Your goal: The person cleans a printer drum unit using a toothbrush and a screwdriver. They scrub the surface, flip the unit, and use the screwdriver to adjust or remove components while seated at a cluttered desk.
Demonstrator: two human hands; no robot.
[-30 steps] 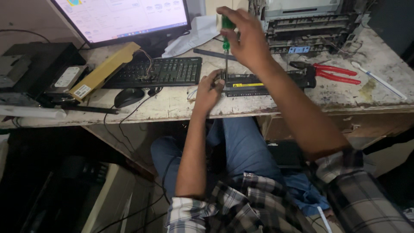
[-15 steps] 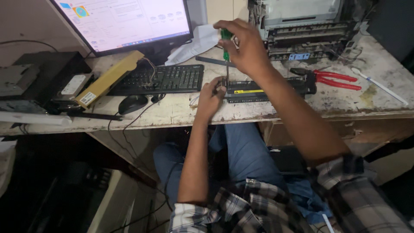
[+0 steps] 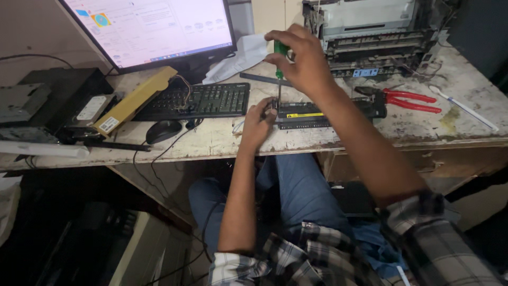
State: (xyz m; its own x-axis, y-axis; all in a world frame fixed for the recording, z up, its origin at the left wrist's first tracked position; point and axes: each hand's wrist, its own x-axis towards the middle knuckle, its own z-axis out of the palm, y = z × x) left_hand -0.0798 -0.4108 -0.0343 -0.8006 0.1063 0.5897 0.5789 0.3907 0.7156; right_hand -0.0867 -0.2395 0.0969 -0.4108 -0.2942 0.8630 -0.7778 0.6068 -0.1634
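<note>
My right hand (image 3: 304, 61) grips the green handle of a screwdriver (image 3: 280, 69) held upright, its tip down on the left end of a long black printer part (image 3: 323, 113) with a yellow strip, lying on the worn white table (image 3: 222, 140). My left hand (image 3: 257, 123) holds the left end of that black part, fingers curled around it right by the screwdriver's shaft.
A black keyboard (image 3: 203, 99), a mouse (image 3: 163, 130) and a monitor (image 3: 153, 29) stand to the left. Red-handled pliers (image 3: 410, 99) lie to the right, an opened printer (image 3: 373, 34) at the back. A long yellow box (image 3: 132, 100) and black devices (image 3: 50, 100) fill the left end.
The view has shifted slightly. My hands stay on the black part and the screwdriver stays upright on the same spot.
</note>
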